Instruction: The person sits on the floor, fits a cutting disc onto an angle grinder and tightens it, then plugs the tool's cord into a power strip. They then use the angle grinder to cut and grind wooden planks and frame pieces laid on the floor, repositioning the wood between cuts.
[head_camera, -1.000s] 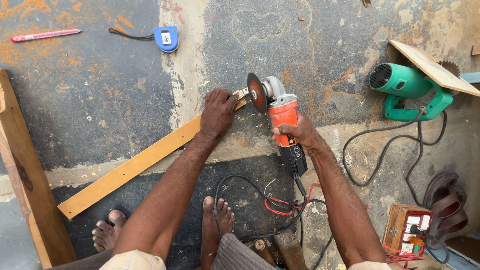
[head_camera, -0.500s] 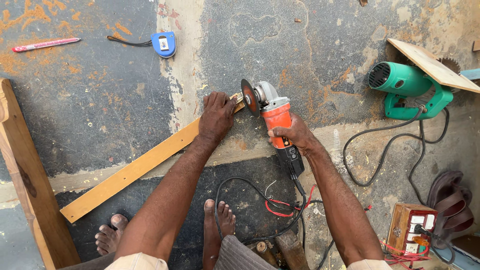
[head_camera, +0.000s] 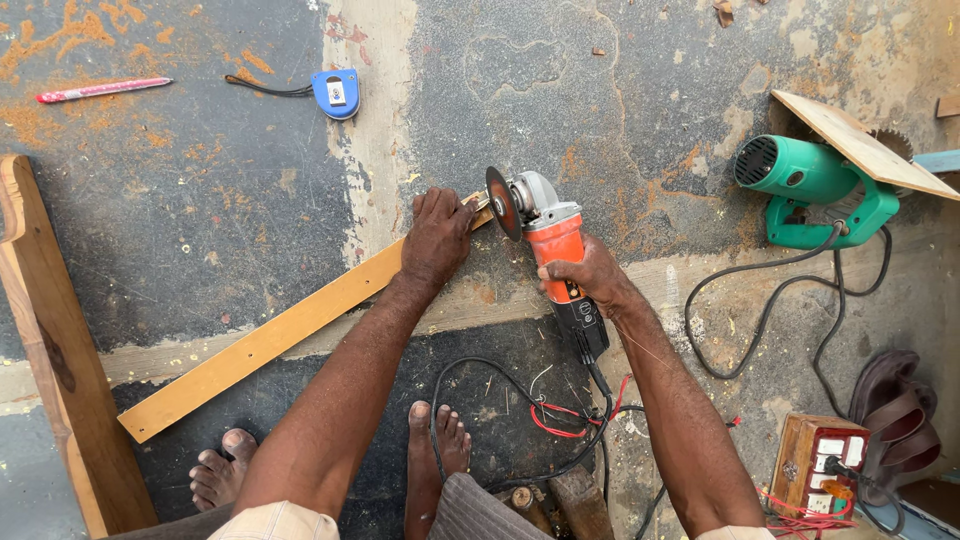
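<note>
Overhead view of our work on a stained concrete floor (head_camera: 620, 120). Our left hand (head_camera: 437, 238) presses flat, fingers spread, on the far right end of a long yellow wooden strip (head_camera: 270, 340), which lies diagonally from near left to far right. Our right hand (head_camera: 585, 280) is wrapped fully around the orange body of an angle grinder (head_camera: 545, 240), whose disc (head_camera: 499, 203) stands on edge at the very tip of the strip, just beyond the left fingertips. Whether the disc touches the wood we cannot tell.

Progress, as we judge it: the strip's tip is only now being worked. We see no severed offcut beside the disc and no fresh dust plume, so the cut or trim appears at its start, with most of it left. The rest of the strip shows no marks of grinding.

Surroundings: a blue tape measure (head_camera: 335, 92) and a pink pen (head_camera: 100, 90) lie far left; a wider plank (head_camera: 55, 350) lies at the left edge; a green power saw (head_camera: 815, 185) sits far right under a plywood piece (head_camera: 855, 140); a wooden socket box (head_camera: 825, 465) stands near right. Our bare feet (head_camera: 435, 450) rest near the grinder's cable (head_camera: 480, 375).
</note>
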